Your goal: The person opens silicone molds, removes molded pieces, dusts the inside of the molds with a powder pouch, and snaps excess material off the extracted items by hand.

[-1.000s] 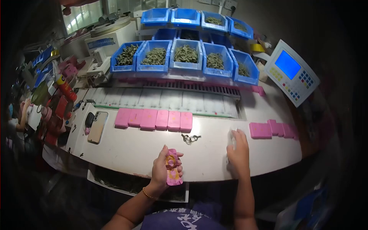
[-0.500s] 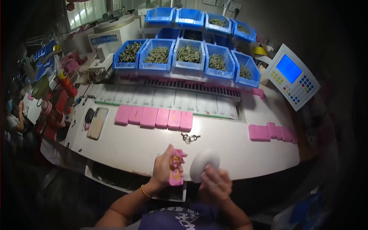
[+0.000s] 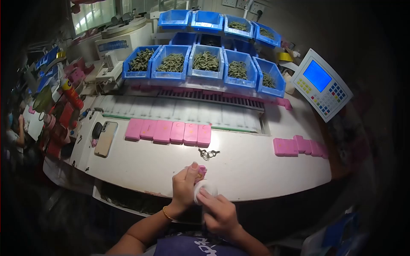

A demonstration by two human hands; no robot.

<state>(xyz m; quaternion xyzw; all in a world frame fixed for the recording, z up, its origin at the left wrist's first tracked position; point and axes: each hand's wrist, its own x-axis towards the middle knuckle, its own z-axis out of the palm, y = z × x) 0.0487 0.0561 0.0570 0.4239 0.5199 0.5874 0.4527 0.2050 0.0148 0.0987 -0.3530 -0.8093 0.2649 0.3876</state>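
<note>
My left hand (image 3: 183, 187) is closed around a pink rubber mould block (image 3: 202, 171), with the thumb along its upper end. Yellowish marks show on the part of the block that is visible; its lower part is covered. Fingers of my right hand (image 3: 221, 215) grip a round white pad (image 3: 206, 187), which lies against or just in front of the block. Whether the pad is cloth or something firmer is hard to tell. Just beyond my hands, a few small dark green wax-like pieces (image 3: 209, 154) rest on the white table.
A row of pink blocks (image 3: 168, 131) lies across the table, with another group of pink blocks (image 3: 299, 146) at right. A phone (image 3: 106, 139) is at left. Behind stand blue bins (image 3: 169, 69), several holding green pieces. A keypad panel (image 3: 319, 83) leans at right; an open drawer (image 3: 124, 200) sits below.
My right hand has brought the white pad leftward, from beside the pink mould block to over its lower part. My left hand still grips the block. The view has shifted slightly.
</note>
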